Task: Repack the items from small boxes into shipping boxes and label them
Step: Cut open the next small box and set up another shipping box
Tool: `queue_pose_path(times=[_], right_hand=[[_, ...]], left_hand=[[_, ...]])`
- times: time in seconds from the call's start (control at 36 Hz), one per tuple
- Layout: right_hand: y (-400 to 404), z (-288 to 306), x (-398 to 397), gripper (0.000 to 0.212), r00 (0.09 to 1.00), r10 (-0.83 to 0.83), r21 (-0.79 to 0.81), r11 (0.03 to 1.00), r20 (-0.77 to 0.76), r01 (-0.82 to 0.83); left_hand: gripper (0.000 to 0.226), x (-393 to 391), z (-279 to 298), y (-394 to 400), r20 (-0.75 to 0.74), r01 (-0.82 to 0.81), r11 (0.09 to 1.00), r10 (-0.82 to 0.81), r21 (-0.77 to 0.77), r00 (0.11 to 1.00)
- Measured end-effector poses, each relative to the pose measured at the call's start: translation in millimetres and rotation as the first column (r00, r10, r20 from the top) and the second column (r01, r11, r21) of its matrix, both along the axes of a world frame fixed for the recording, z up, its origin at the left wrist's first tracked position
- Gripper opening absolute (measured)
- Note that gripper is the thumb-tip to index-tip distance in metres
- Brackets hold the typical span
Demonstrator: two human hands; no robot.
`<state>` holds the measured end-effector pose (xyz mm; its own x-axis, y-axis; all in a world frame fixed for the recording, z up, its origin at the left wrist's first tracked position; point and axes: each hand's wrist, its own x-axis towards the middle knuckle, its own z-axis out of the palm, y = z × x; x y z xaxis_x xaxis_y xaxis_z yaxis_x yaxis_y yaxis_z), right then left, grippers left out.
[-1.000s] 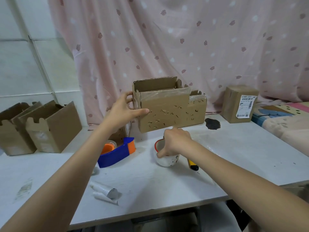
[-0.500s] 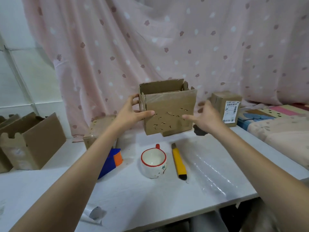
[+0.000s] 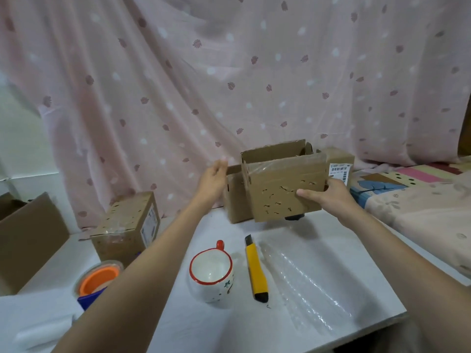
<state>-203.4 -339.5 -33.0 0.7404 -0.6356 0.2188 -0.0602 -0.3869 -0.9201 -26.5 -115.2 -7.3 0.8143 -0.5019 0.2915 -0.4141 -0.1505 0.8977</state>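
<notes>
pink curtain cloth (image 3: 254,72) with leaf marks hangs behind everything, above the grip. below the grip lies the white table (image 3: 229,324). the open cardboard box (image 3: 283,189) is lifted off the table, a little tilted, its front flap punched with small cuts and clear tape across the top edge. the right hand (image 3: 328,197) grips its right lower corner, thumb pressed on the front face, fingers curled behind. the left hand (image 3: 212,179) hangs left of the box with fingers loose and apart, holding nothing; whether it touches the box i cannot tell. just left of the grip and behind the held box stands another brown box (image 3: 233,200). right of the grip sits a sealed box (image 3: 340,164) with a barcode label. far left and nearer stands a taped box (image 3: 127,228). under the grip, nearer, lies clear plastic wrap (image 3: 305,281), then a white mug (image 3: 211,275) with red rim, a yellow utility knife (image 3: 256,271), and an orange tape roll (image 3: 99,278).
</notes>
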Motion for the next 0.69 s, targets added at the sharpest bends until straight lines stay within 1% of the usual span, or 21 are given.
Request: queue_pose_path(times=[0.03,0.06,0.11,0.17,0.25,0.36,0.44,0.47,0.56,0.64,0.69], right_hand=[[-5,-4,0,0.058,1.000,0.001,0.007,1.000,-0.005,-0.001],[-9,-8,1,0.059,1.000,0.011,0.019,1.000,-0.015,-0.011],[-14,-14,3,0.057,0.999,0.032,0.046,0.998,-0.028,-0.031],[-17,-19,7,0.054,0.999,0.048,0.078,0.996,-0.023,-0.046],[-17,-23,15,0.045,0.997,0.072,0.114,0.991,-0.009,-0.071],[-16,-31,30,0.034,0.993,0.108,0.119,0.988,-0.046,-0.101],[-8,-37,42,0.033,0.989,0.135,0.123,0.984,-0.053,-0.128],[-5,-38,45,0.034,0.988,0.147,0.129,0.982,-0.053,-0.139],[2,-46,56,0.043,0.986,0.158,0.132,0.980,-0.050,-0.150],[6,-49,63,0.042,0.986,0.161,0.150,0.977,-0.038,-0.153],[8,-49,67,0.041,0.986,0.162,0.156,0.975,-0.029,-0.155]], left_hand=[[0.052,6,-3,-3,0.047,-0.056,0.998,0.055,0.021,0.997],[0.047,10,-6,-5,0.108,-0.071,0.994,0.062,0.079,0.992],[0.047,23,-17,-11,0.226,-0.053,0.973,0.002,0.224,0.974],[0.050,34,-27,-17,0.268,-0.039,0.943,-0.054,0.331,0.962],[0.051,40,-38,-23,0.288,-0.045,0.919,-0.076,0.392,0.955],[0.060,55,-48,-22,0.289,-0.054,0.935,-0.054,0.352,0.956],[0.056,60,-47,-23,0.284,-0.023,0.949,-0.072,0.315,0.956],[0.054,60,-45,-23,0.263,-0.012,0.955,-0.070,0.296,0.962],[0.050,59,-41,-23,0.130,0.034,0.978,-0.062,0.204,0.990],[0.049,65,-41,-21,0.096,0.019,0.983,-0.037,0.180,0.995],[0.053,69,-41,-18,0.028,0.051,0.983,-0.057,0.175,0.998]])
